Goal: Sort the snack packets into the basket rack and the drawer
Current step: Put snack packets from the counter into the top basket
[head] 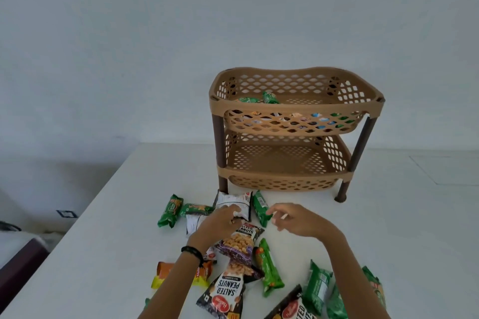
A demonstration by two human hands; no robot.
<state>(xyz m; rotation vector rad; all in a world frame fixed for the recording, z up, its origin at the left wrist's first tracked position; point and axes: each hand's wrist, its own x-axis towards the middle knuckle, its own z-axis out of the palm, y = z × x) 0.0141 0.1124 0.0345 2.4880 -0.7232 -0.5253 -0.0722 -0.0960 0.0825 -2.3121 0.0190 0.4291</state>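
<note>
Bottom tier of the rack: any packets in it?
No, the bottom tier shows only its bare perforated floor; the packets in the rack sit in the top tier.

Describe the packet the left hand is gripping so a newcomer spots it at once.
Start at the tan two-tier plastic basket rack and drop to the white table by its left front brown leg. There the left hand grips a crinkled white packet with black edges, small print facing up. Its neighbours on either side are green packets.
</note>
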